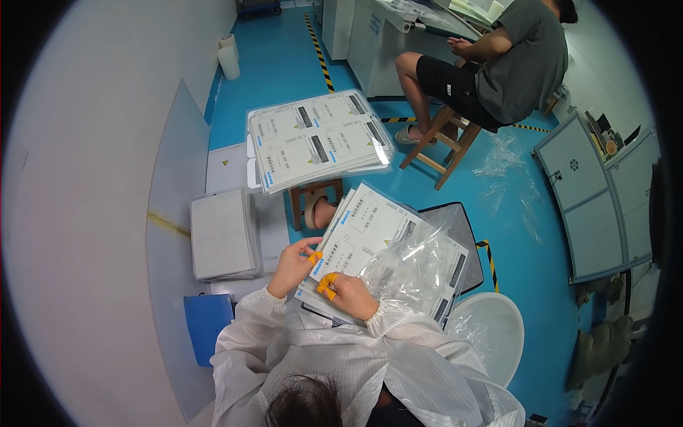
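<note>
A stack of printed white panels (370, 220) lies slanted in front of me, with blue marks and dark label blocks on the top one. Crumpled clear plastic film (405, 267) covers its right part. At the stack's left edge is my left hand (290, 267), its fingers stretched and apart and its thumb, in a yellow finger cot, resting on the top panel. My right hand (348, 294) is over the lower left corner. Its thumb and forefinger, both in yellow finger cots, curl together in a pinch; whatever lies between them is too small to make out.
Another pile of printed panels (316, 142) rests on a wooden stool (296, 206) ahead. Plain white sheets (222, 235) are stacked at left, near a blue bin (206, 320). A white tub (509, 327) holds film at right. A person (526, 64) sits on a stool (445, 153) beyond.
</note>
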The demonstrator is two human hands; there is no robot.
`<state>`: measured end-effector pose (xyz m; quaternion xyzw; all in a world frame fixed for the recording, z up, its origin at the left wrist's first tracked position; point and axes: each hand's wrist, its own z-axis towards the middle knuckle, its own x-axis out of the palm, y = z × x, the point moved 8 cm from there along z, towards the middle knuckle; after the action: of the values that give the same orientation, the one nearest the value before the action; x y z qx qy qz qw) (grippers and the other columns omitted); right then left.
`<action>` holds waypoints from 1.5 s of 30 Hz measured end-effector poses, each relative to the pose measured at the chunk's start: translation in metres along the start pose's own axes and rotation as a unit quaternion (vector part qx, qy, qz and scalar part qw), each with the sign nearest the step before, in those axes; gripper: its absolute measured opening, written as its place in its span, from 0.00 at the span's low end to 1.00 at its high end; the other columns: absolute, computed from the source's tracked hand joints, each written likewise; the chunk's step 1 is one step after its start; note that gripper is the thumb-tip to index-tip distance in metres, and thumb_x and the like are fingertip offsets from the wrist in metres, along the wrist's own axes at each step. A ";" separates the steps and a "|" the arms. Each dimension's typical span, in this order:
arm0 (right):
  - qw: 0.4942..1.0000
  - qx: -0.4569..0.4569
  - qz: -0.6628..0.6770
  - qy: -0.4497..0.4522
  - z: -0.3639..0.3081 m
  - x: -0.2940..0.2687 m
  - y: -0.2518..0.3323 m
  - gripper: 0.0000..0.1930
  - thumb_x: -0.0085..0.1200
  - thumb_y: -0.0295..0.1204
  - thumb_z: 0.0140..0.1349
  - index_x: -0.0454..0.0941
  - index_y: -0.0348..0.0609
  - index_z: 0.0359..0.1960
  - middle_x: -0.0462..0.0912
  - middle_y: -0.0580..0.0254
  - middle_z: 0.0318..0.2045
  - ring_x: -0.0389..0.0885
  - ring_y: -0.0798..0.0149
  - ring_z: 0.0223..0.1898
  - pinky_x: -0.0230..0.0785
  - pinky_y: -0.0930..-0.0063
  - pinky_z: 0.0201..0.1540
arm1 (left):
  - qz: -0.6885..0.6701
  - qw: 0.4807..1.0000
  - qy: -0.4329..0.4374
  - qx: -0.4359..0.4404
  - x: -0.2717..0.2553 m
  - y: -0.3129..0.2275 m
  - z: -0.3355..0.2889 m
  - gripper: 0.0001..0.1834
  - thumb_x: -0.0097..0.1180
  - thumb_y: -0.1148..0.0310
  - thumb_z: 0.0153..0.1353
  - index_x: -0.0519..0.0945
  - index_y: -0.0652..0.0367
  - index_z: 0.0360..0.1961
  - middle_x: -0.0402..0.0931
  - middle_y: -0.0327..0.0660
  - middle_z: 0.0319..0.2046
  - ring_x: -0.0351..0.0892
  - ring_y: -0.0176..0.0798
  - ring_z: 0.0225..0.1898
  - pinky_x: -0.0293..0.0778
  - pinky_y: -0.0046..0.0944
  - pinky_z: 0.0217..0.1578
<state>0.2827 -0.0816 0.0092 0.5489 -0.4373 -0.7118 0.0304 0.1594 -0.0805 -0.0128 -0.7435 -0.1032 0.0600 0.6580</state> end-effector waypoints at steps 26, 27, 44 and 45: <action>0.980 0.095 0.173 -0.029 0.008 -0.020 -0.040 0.09 0.54 0.25 0.51 0.75 0.33 0.34 0.78 0.47 0.26 0.77 0.55 0.28 0.68 0.71 0.32 | -0.045 0.998 0.033 -0.021 0.001 0.000 0.005 0.23 0.47 0.84 0.51 0.72 0.63 0.51 0.69 0.33 0.24 0.69 0.22 0.26 0.67 0.22 0.28; 0.976 0.092 0.190 -0.048 0.007 -0.021 -0.043 0.08 0.54 0.24 0.52 0.75 0.34 0.34 0.78 0.48 0.26 0.77 0.56 0.28 0.68 0.71 0.31 | -0.051 0.997 0.045 -0.023 0.002 0.000 0.005 0.24 0.49 0.84 0.51 0.71 0.62 0.52 0.68 0.33 0.24 0.69 0.22 0.26 0.67 0.21 0.28; 0.944 0.155 0.186 -0.224 0.007 -0.078 -0.117 0.05 0.50 0.22 0.54 0.73 0.31 0.31 0.80 0.56 0.25 0.77 0.69 0.28 0.67 0.79 0.33 | -0.004 0.997 0.070 -0.022 0.001 -0.018 0.000 0.34 0.52 0.88 0.46 0.66 0.56 0.57 0.57 0.29 0.23 0.62 0.21 0.26 0.63 0.20 0.28; 0.944 0.156 0.186 -0.222 0.007 -0.079 -0.126 0.05 0.50 0.22 0.54 0.73 0.31 0.31 0.80 0.56 0.25 0.77 0.69 0.28 0.67 0.79 0.33 | -0.005 0.998 0.067 -0.017 -0.001 -0.019 0.001 0.34 0.51 0.88 0.46 0.66 0.56 0.57 0.57 0.29 0.24 0.62 0.21 0.26 0.64 0.20 0.29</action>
<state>0.3636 0.0412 -0.0135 0.2838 -0.6326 -0.7203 -0.0217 0.1569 -0.0776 0.0055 -0.7562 -0.0636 0.0050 0.6512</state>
